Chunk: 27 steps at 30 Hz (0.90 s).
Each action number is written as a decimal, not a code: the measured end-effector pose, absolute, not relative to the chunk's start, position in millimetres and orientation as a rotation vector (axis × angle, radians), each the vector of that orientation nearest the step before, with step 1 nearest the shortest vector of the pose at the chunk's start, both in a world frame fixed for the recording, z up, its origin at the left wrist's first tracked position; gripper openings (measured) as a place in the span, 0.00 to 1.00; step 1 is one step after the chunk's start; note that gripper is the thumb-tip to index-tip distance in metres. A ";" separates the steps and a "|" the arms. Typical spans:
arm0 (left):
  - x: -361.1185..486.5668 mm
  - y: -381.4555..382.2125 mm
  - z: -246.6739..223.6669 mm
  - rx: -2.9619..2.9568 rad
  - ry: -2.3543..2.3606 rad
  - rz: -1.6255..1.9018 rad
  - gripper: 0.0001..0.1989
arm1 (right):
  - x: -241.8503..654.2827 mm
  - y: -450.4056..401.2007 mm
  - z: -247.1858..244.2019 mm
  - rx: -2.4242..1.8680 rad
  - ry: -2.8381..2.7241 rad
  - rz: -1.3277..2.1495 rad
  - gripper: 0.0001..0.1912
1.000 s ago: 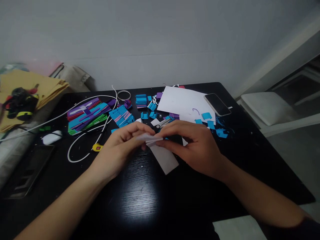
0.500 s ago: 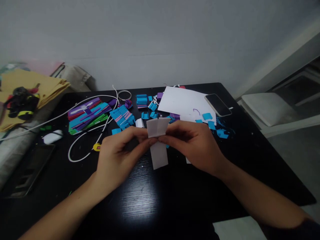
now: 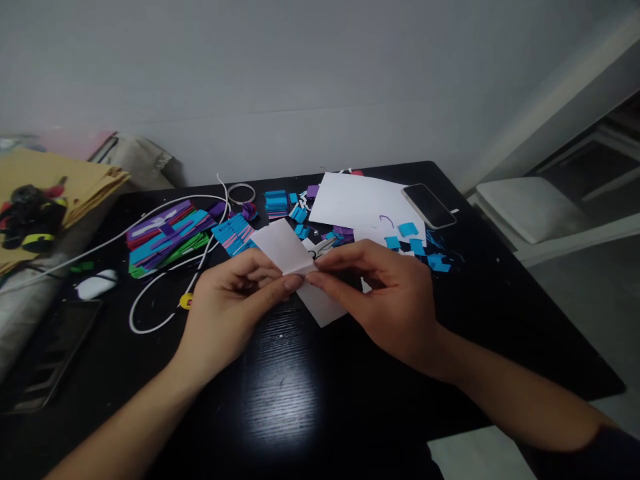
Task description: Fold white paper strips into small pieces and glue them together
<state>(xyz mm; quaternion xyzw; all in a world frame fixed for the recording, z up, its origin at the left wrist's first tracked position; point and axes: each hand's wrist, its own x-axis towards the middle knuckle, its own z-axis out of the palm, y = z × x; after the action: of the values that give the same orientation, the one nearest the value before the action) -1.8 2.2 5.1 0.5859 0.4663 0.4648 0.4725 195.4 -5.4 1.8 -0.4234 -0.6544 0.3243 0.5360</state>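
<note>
A folded strip of white paper (image 3: 283, 245) is held above the black table, slanting from upper left to lower right with a crease across its middle. My left hand (image 3: 240, 300) pinches the left end of the crease between thumb and fingers. Closed on the right end of that crease, my right hand (image 3: 385, 300) has its thumb and forefinger tips near the left thumb. Behind the strip lie small blue paper pieces (image 3: 407, 229) and a bundle of blue and pink strips (image 3: 234, 233).
Black table (image 3: 280, 433) against a grey wall. White sheets (image 3: 360, 203) and a phone (image 3: 429, 205) lie at the back right. A white cable (image 3: 133, 310) loops around coloured paper bundles (image 3: 170, 233) at left. Another dark phone (image 3: 55, 360) and a white case (image 3: 97, 285) are near the left edge.
The white paper strip has turned from nearly upright to a slant, its top end now leaning left. Both hands still pinch its crease. The view has shifted slightly.
</note>
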 end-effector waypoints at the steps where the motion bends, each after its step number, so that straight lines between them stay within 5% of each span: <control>1: -1.8 2.2 5.0 1.441 1.139 1.136 0.04 | 195.3 -5.5 1.8 -1.007 -1.568 0.740 0.07; 27: -1.5 -9.6 6.8 1.728 1.320 1.183 0.05 | 197.6 -1.5 7.2 -1.051 -1.493 1.002 0.07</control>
<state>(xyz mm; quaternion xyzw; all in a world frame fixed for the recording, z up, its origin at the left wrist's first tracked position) -1.5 -9.6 6.8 0.6598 0.5038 0.4515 0.3271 197.6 -1.5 7.2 -0.4357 -0.6188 0.4151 0.5050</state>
